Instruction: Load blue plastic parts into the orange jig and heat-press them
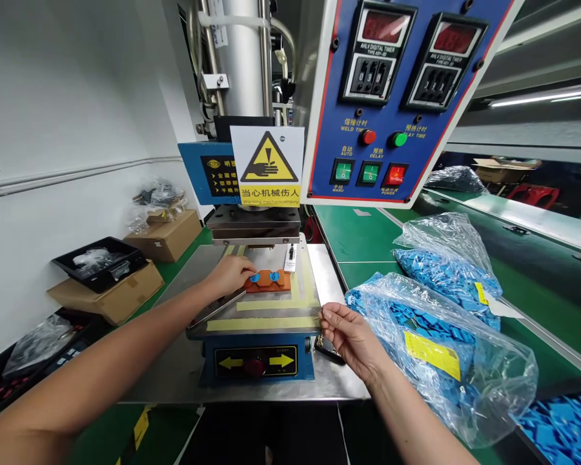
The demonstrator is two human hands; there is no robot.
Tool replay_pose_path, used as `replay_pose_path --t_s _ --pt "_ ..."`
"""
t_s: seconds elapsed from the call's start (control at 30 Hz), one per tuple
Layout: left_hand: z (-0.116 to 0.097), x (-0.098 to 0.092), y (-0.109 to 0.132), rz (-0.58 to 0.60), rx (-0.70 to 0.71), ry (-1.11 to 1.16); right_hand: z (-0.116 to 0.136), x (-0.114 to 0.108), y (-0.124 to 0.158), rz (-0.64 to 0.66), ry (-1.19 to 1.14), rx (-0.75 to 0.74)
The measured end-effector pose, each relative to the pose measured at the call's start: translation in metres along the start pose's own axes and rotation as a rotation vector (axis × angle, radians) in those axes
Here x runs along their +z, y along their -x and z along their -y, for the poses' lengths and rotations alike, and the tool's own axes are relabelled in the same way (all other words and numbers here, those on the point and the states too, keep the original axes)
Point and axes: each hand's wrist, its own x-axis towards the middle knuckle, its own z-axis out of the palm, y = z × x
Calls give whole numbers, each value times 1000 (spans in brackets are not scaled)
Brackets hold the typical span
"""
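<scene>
An orange fixture block (267, 281) sits on the metal plate of the press, with small blue plastic pieces (274, 276) in its recesses. My left hand (230, 276) reaches in from the left, its fingers bent and closed at the left blue piece; the fingertips partly cover it. At the plate's right front corner is my right hand (351, 336), thumb and forefinger pinched together. Whatever may be between those fingers is too small to make out. Above the block hangs the press head (254, 226), apart from it and from my left hand.
Clear bags of blue pieces (436, 329) lie at the right, near a black bin of blue pieces (566, 420). A control box (382, 129) juts out above right. Cardboard boxes (167, 236) and a black tray (97, 261) stand left. A red button (254, 367) faces me below the plate.
</scene>
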Motion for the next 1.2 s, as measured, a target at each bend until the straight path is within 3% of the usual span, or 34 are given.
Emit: replay_pose_path --t_s 0.2,0.57,0.73,0.9,1.0,1.07,1.2 --pt "-3 -3 5 75 38 -82 3 -2 -2 -34 17 -2" --pt "1 6 8 27 91 -130 2 -3 -3 -20 32 6" --pt "-2 -2 17 90 114 -231 4 -2 -2 -13 47 0" --pt "1 -7 19 130 92 -137 1 3 2 30 73 -15" --pt "2 -5 22 66 77 -89 0 4 6 71 99 -27" --pt "-6 -2 28 -47 80 -82 0 6 8 99 123 -34" --pt "-50 7 45 -238 305 97 -2 8 11 159 174 -37"
